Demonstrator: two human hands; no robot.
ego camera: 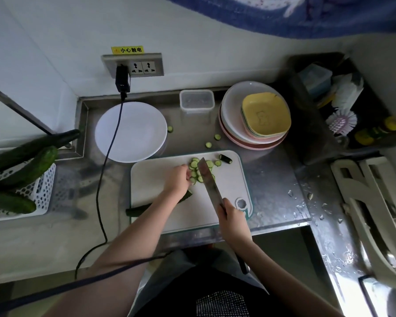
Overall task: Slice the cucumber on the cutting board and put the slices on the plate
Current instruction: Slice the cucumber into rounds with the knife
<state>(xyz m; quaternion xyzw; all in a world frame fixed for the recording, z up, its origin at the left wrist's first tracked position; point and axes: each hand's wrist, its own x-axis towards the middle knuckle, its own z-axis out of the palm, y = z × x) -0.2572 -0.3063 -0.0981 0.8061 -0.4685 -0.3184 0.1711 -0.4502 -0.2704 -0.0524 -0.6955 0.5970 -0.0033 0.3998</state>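
A white cutting board (156, 179) lies on the steel counter. At its far end sits a pile of cucumber slices (195, 164), with a cut end piece (225, 158) beside them. My left hand (177, 179) curls its fingers against the pile's left side and gathers slices. The uncut cucumber (138, 209) lies mostly hidden under that forearm. My right hand (231, 217) grips the handle of a knife (209, 183), whose blade rests flat against the slices' right side. The white plate (130, 131) stands behind the board to the left, with nothing on it.
Three loose slices (208, 145) lie on the counter beyond the board. A stack of plates and bowls (254, 140) and a clear container (197, 102) stand at the back. A white basket (44, 188) of whole cucumbers is left. A black cable (110, 145) crosses the plate.
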